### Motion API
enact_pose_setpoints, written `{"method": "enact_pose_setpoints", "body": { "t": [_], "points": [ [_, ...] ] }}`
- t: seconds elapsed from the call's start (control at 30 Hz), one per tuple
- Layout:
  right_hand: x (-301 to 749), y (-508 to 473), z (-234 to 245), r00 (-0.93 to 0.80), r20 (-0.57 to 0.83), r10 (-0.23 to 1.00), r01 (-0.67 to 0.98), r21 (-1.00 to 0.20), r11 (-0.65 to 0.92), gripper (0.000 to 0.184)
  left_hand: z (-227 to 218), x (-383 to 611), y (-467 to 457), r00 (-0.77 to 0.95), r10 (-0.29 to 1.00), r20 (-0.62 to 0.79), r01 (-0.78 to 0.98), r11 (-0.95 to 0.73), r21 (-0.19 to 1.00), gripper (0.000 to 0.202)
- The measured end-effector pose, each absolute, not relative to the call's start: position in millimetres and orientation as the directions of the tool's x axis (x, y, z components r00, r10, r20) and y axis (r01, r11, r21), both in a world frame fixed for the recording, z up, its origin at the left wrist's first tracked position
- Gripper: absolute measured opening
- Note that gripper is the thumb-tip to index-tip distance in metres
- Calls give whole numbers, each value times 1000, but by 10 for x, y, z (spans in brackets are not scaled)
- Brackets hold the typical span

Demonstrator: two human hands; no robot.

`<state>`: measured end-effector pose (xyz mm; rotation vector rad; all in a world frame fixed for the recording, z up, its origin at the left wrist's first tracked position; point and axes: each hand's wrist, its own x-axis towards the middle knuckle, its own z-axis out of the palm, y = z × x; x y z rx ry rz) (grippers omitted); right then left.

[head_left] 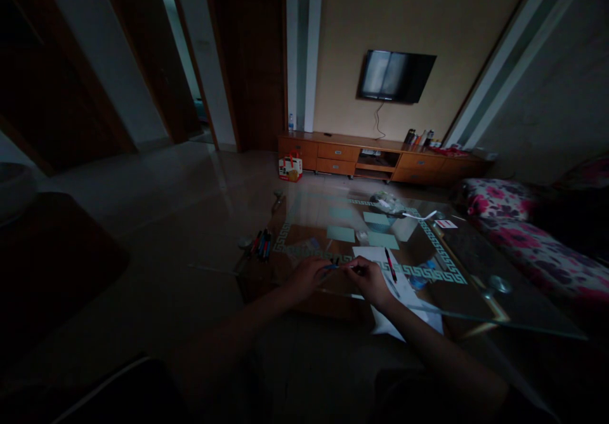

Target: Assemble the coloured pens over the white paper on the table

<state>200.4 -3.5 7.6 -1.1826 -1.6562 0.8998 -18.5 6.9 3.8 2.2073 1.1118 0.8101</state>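
Observation:
Over the near edge of the glass table point(314, 287), my left hand point(306, 278) is closed on a blue pen point(329, 266), which points toward my other hand. My right hand point(370, 279) pinches a thin, pale piece point(351, 268) close to the pen's end; the dim light hides whether the two are joined. Just right of that hand, a red and black pen point(391, 265) lies on white paper point(408, 294). A slimmer pen-like thing point(392, 286) rests beside it. Several pens point(262, 246) are bunched at the table's left side.
Farther back on the table are a clear plastic bag point(387, 202) and a red and white card point(446, 224). A floral sofa point(533, 240) stands on the right. Against the far wall is a wooden TV cabinet point(340, 152), with a carton bag point(290, 168) in front.

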Motion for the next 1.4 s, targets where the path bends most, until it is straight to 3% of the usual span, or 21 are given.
{"method": "enact_pose_setpoints", "body": {
  "t": [0.57, 0.87, 1.2, 1.4],
  "points": [
    [2002, -34, 65, -171, 224, 960, 334, -903, 270, 26, 87, -164, 44, 457, 856, 243, 518, -478, 709, 29],
    [1949, -30, -4, -199, 264, 944, 362, -875, 321, 28, 20, -131, -23, 558, 804, 203, 516, -528, 674, 28],
    [1901, -63, 10, -268, 226, 937, 323, -895, 308, 28, -15, -56, -70, 512, 836, 195, 441, -451, 776, 19],
    [1892, -72, 5, -291, 244, 925, 322, -886, 335, 26, -57, -66, -40, 491, 846, 207, 382, -423, 822, 48]
  ]
}}
